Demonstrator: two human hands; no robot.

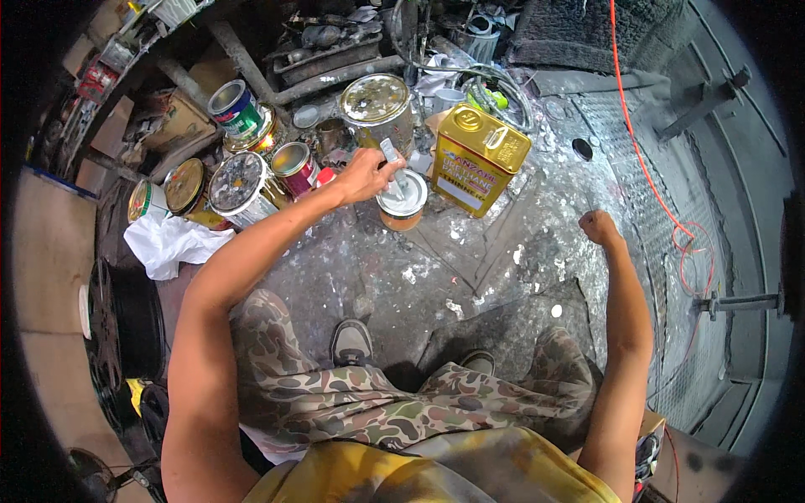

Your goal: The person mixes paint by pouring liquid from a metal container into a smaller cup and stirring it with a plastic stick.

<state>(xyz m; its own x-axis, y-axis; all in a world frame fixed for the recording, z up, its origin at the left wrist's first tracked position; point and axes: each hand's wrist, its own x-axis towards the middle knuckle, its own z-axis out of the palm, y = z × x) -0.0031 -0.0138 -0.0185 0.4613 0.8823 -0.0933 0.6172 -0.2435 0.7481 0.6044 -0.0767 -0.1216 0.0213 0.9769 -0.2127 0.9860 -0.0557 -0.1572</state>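
Note:
My left hand (369, 176) grips a flat, pale stirrer (390, 152), its upper end jutting above my fingers. Its lower end points down at the grey top of a small paint can (401, 220); whether it touches the surface I cannot tell. Just right of this can stands a gold rectangular thinner tin (482, 159) with a round cap and a handle on top. Off to the right, my right hand (597, 227) is curled into a fist above the paint-spotted floor, and nothing shows in it.
Paint-smeared cans crowd the left, among them a large can (239, 186) and a green-labelled one (238, 117). Crumpled white paper (174, 241) lies near them. A bigger can (376, 101) stands behind the small one. An orange hose (625, 109) runs down the right side.

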